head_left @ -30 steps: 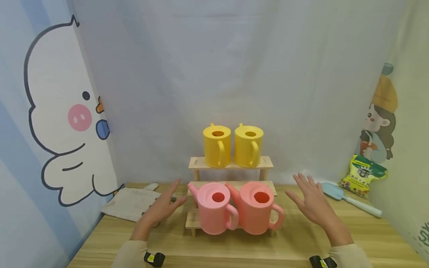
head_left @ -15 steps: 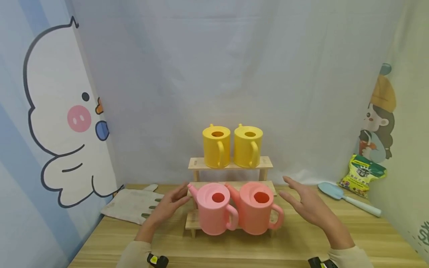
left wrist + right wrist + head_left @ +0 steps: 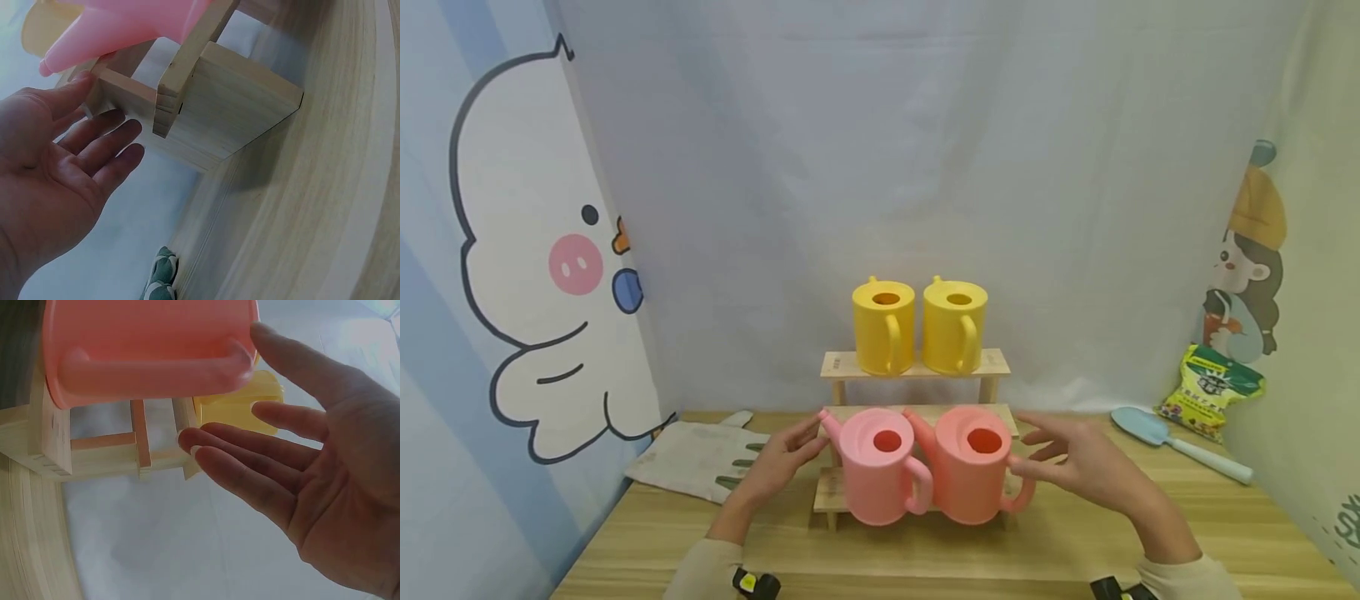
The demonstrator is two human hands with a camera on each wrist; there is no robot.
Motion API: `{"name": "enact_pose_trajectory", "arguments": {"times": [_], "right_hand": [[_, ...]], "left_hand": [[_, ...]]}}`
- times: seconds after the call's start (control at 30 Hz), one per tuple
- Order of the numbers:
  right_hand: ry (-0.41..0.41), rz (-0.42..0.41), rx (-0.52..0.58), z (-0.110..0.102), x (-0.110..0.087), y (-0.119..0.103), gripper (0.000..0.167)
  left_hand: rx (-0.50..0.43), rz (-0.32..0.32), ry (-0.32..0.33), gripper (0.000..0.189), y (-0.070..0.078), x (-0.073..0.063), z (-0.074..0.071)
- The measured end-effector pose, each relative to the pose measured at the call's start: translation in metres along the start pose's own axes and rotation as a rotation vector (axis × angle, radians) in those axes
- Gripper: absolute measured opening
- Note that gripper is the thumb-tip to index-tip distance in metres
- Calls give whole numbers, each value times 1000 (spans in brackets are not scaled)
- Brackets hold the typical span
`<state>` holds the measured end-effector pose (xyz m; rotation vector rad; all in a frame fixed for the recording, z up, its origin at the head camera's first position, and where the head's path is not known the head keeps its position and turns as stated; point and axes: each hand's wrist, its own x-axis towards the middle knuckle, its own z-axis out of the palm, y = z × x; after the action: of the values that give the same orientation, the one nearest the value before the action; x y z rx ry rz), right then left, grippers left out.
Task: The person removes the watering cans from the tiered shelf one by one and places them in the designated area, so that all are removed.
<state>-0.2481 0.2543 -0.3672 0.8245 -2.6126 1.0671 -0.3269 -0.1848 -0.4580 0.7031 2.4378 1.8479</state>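
Two watering cans stand side by side on the low front step of a wooden stand (image 3: 832, 497): a pink one (image 3: 876, 483) on the left and a coral-pink one (image 3: 967, 487) on the right. My left hand (image 3: 780, 461) is beside the pink can's spout, palm inward and fingers loosely bent, holding nothing. In the left wrist view its thumb is close below the spout tip. My right hand (image 3: 1086, 468) reaches to the coral can's handle (image 3: 156, 376); the thumb tip is right at the handle's top, the other fingers spread apart from it.
Two yellow watering cans (image 3: 871, 342) share the stand's top step. A cloth glove (image 3: 681, 458) lies at the left of the table. At the right are a light-blue trowel (image 3: 1142, 427) and a green-yellow bag (image 3: 1206, 392). Curtains (image 3: 760, 208) close off the back and sides.
Both hands have moved inward toward the pink cans, the left to the spout and the right to the coral can's handle. The cans have not moved.
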Motion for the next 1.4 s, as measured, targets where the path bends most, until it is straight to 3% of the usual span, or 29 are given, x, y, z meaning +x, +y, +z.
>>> {"name": "enact_pose_trajectory", "arguments": {"times": [0.2, 0.6, 0.8, 1.03, 1.23, 1.4], "right_hand": [[30, 28, 30, 1, -4, -1, 57], [323, 87, 168, 41, -30, -4, 48], [353, 38, 155, 53, -32, -4, 43], [466, 0, 101, 62, -30, -3, 34], [513, 10, 138, 71, -26, 1, 27], [533, 72, 168, 74, -27, -2, 25]], "left_hand": [[12, 24, 9, 54, -1, 3, -1], [17, -5, 27, 55, -2, -2, 0], [23, -24, 28, 56, -2, -1, 1], [46, -33, 43, 57, 1, -1, 1], [24, -39, 22, 56, 0, -2, 0], [3, -23, -2, 56, -1, -3, 0]]}}
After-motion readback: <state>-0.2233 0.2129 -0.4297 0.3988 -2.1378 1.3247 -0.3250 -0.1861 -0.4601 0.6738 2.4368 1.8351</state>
